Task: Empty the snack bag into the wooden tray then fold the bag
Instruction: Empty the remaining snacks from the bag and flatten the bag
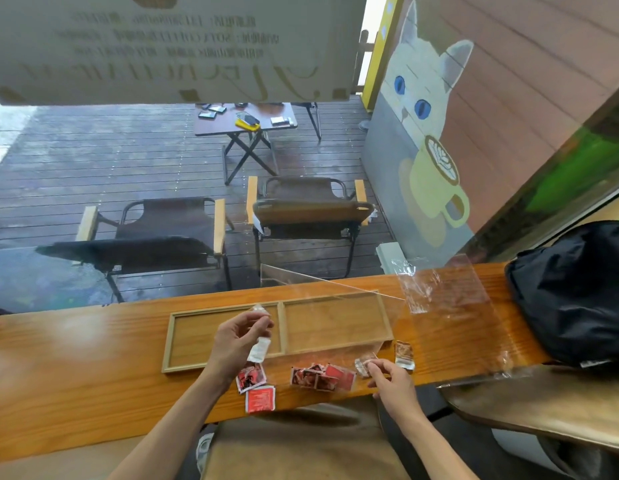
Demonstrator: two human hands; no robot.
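A shallow wooden tray [282, 327] with two compartments lies on the wooden counter; both compartments hold nothing. My left hand [237, 341] hovers over the tray's divider, pinching a pale snack packet [259, 348] that hangs down. My right hand [387, 375] rests at the counter's front edge, fingers on a small packet [363, 364]. Several red snack packets [321, 375] lie loose on the counter in front of the tray. Another packet [404, 355] lies to the right. The clear plastic bag [439, 292] lies flat at the tray's right end.
A black backpack [574, 292] sits on the counter's right end. A clear acrylic sheet [301, 278] stands behind the tray. Beyond the glass are folding chairs and a small table on a deck. A stool seat [543, 407] is at lower right.
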